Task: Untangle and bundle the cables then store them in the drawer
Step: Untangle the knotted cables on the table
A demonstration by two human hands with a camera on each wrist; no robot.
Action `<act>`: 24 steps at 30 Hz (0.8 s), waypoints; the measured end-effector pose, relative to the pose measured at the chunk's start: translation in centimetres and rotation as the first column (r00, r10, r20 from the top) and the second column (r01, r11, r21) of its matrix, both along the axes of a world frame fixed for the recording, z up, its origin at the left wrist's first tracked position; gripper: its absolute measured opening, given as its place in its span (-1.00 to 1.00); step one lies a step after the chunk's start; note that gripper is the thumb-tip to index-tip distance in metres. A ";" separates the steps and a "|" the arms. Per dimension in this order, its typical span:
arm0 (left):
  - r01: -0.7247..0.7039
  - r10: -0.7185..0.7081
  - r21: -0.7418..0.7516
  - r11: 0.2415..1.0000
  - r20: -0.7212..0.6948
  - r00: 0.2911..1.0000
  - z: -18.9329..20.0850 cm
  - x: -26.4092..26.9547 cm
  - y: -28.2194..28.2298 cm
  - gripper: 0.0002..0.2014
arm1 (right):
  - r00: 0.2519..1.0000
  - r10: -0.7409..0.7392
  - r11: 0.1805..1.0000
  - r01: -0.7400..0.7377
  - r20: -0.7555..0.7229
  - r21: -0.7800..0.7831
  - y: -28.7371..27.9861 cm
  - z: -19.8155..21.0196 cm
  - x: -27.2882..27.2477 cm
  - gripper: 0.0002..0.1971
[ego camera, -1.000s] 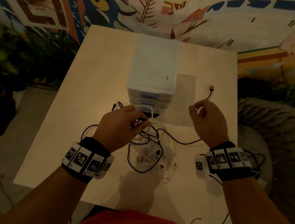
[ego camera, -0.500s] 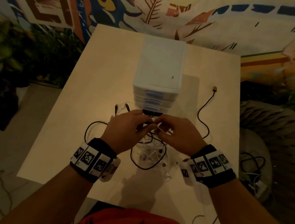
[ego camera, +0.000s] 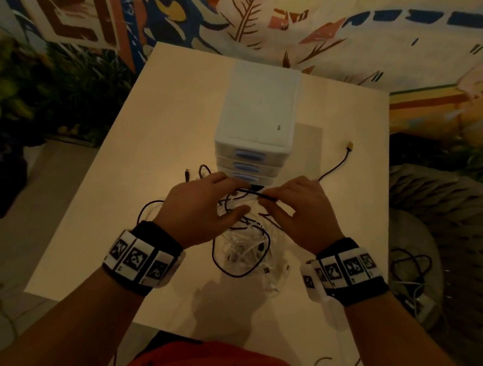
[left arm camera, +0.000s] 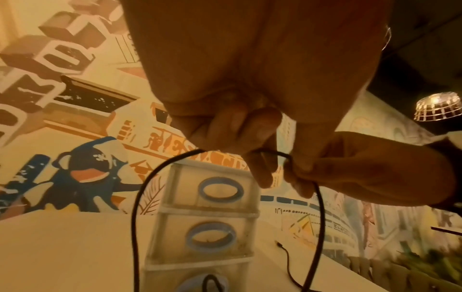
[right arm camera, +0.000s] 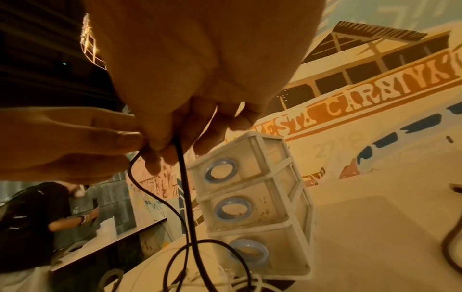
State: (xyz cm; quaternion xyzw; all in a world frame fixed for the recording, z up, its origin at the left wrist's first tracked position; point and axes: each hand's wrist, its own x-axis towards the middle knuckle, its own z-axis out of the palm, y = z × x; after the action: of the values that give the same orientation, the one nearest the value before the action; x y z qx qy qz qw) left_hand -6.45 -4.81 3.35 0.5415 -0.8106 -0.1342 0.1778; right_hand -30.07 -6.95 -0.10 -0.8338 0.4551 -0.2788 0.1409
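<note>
A tangle of white and black cables [ego camera: 244, 246] lies on the table in front of a white three-drawer unit [ego camera: 258, 120] with blue handles, all drawers closed. My left hand [ego camera: 237, 197] and right hand [ego camera: 266, 199] meet just above the tangle. Each pinches the same black cable [ego camera: 262, 195], with a short stretch held between them. That cable runs off to a yellowish plug [ego camera: 350, 146] at the right. In the left wrist view the black cable [left arm camera: 140, 197] loops down from my fingers [left arm camera: 250, 138]. In the right wrist view the cable [right arm camera: 185, 187] hangs from my fingertips [right arm camera: 162, 150].
The pale table [ego camera: 148, 175] ends close behind the drawer unit, at a mural wall. A wicker seat [ego camera: 449, 213] stands at the right, with more cables [ego camera: 410, 268] on a round surface beside it. Plants [ego camera: 25, 93] fill the left. Another person [right arm camera: 32, 217] stands far off.
My right hand came in from the right to meet the left hand over the tangle. The two hands now hold a short stretch of black cable between them.
</note>
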 end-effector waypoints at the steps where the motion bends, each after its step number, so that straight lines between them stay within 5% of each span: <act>1: 0.039 -0.039 -0.012 0.999 0.022 0.999 0.1 -0.5 -0.1 -0.62 | 0.999 0.039 0.998 -0.037 -0.030 0.059 -0.1 0.1 0.3 -0.78; 4: 0.058 -0.056 -0.051 0.997 0.046 0.997 0.5 -1.0 -0.8 -0.69 | 0.994 0.109 0.965 -0.104 -0.006 0.242 -0.4 0.1 0.6 -0.74; 9: -0.226 0.220 -0.022 0.974 -0.161 0.962 1.4 0.9 -1.6 -0.73 | 0.991 0.093 0.895 -0.042 -0.094 0.444 -0.5 -2.1 -0.9 -0.72; 13: -0.356 0.354 0.041 0.934 0.053 0.934 1.3 2.8 -1.6 -0.78 | 0.997 0.028 0.942 0.000 -0.078 0.337 -0.2 -2.6 -1.9 -0.54; 20: -0.135 0.149 -0.162 0.977 0.082 0.985 4.6 -1.6 -1.1 -0.23 | 0.982 0.111 0.972 -0.075 -0.152 0.221 -0.9 0.4 -0.4 -0.72; 24: 0.091 -0.071 -0.092 0.992 0.201 0.977 3.3 -3.5 -0.6 -0.57 | 0.983 0.163 0.980 -0.152 -0.080 0.130 -0.4 1.4 0.4 -0.70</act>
State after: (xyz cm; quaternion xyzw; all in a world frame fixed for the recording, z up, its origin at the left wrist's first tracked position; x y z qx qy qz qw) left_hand -9.98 -5.44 6.63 0.5088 -0.8515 -0.0459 0.1183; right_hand -29.63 -7.34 1.29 -0.8687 0.4098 -0.2003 0.1931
